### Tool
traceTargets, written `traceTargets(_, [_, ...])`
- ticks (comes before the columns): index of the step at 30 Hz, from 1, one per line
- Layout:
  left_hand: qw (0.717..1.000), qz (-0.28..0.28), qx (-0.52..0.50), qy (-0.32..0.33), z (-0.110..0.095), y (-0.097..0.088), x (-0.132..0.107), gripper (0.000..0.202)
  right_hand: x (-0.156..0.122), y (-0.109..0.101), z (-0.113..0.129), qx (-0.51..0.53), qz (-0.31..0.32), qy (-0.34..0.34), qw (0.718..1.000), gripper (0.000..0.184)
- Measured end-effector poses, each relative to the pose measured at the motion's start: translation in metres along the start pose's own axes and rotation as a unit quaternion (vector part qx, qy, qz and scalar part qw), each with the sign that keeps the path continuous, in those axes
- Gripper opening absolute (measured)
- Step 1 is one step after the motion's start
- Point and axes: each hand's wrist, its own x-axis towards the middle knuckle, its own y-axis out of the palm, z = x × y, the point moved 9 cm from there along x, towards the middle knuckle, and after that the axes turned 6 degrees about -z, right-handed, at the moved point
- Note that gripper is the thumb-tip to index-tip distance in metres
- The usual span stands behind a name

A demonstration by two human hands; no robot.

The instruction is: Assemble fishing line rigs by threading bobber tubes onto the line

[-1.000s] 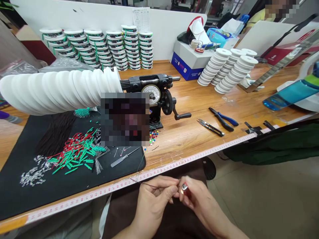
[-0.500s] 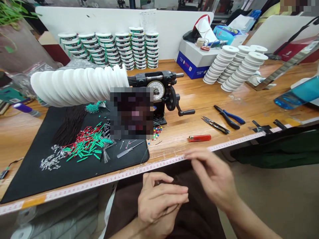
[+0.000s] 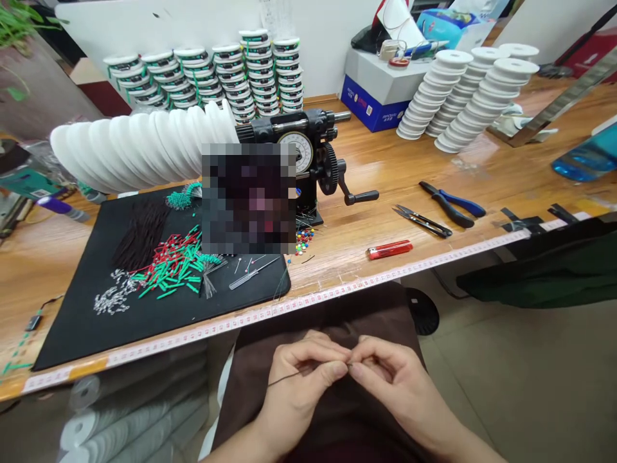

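Note:
Above my brown-covered lap, my left hand [image 3: 301,386] pinches a thin dark cord [image 3: 285,379] between thumb and forefinger. A length of the cord trails leftward across that hand. My right hand [image 3: 398,379] meets it fingertip to fingertip and is closed in a pinch at the cord's end; the tiny spot between the fingertips is mostly hidden. Beyond the hands on the table lie a red lighter [image 3: 389,249], thread snips [image 3: 422,221] and blue-and-black pliers [image 3: 453,203].
A black mat [image 3: 164,308] carries dark cords [image 3: 142,235], red and green pieces [image 3: 176,263] and pins. Behind it stands a hand-cranked winder [image 3: 308,148] with white spools [image 3: 144,148]. A measuring tape [image 3: 308,301] runs along the table edge. More spools [image 3: 496,103] stand at the right.
My right hand has come down and left from the table edge to meet my left hand. Both now pinch at one spot, and a dark cord shows. The view has shifted slightly.

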Motion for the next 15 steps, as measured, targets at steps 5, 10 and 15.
traceTargets(5, [0.991,-0.046,-0.046,-0.115,0.029,-0.009,-0.005,0.01,-0.011,-0.016,0.007,-0.078,-0.082,-0.043,0.993,0.027])
traceTargets(10, [0.988,-0.05,-0.066,-0.131,0.031,-0.004,-0.008,0.015,-0.019,-0.014,0.002,-0.073,-0.08,-0.019,0.994,0.03])
traceTargets(15, [0.99,-0.042,-0.066,-0.119,0.031,-0.001,-0.011,0.018,-0.025,-0.017,0.026,-0.175,-0.13,-0.139,0.966,0.023])
